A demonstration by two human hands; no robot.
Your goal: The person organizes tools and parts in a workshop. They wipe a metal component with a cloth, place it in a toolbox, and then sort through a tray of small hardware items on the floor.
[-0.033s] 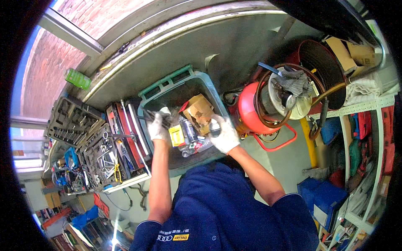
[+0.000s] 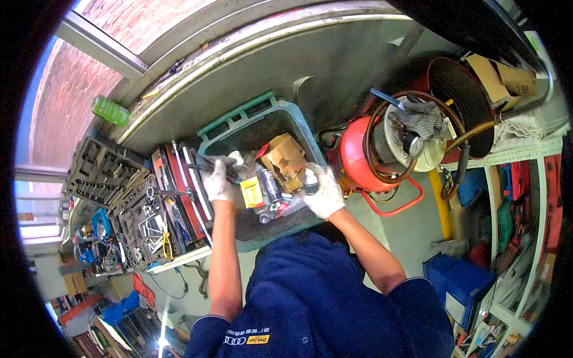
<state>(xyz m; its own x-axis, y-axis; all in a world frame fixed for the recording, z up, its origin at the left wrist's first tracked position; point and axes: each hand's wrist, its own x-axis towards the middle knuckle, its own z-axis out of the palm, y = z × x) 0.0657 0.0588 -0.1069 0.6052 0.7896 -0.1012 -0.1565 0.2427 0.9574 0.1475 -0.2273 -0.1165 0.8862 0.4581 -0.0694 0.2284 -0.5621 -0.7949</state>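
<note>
My left hand (image 2: 219, 184), in a white glove, is closed on a dark, elongated object (image 2: 206, 162) at the left side of a green plastic bin (image 2: 234, 124). Blur hides what kind of object it is. Above the bin's right part, my gloved right hand (image 2: 328, 198) grips a small can with a white top (image 2: 310, 181), its upper end facing me. Between the hands, inside the bin, lie a torn brown cardboard box (image 2: 283, 158), a yellow box (image 2: 251, 193), a dark can (image 2: 270, 185) and a white cup-like thing (image 2: 236, 157).
Red tool drawers (image 2: 179, 191) and open socket cases (image 2: 107, 173) adjoin the bin's left side. To the right stands a red tank (image 2: 357, 146) with a coiled hose and grey glove on top. A green can (image 2: 110, 111) lies on the window ledge; shelving (image 2: 537, 238) is at far right.
My left hand has shifted left with the dark object, toward the bin's left rim. The can in my right hand has moved slightly right and turned a little.
</note>
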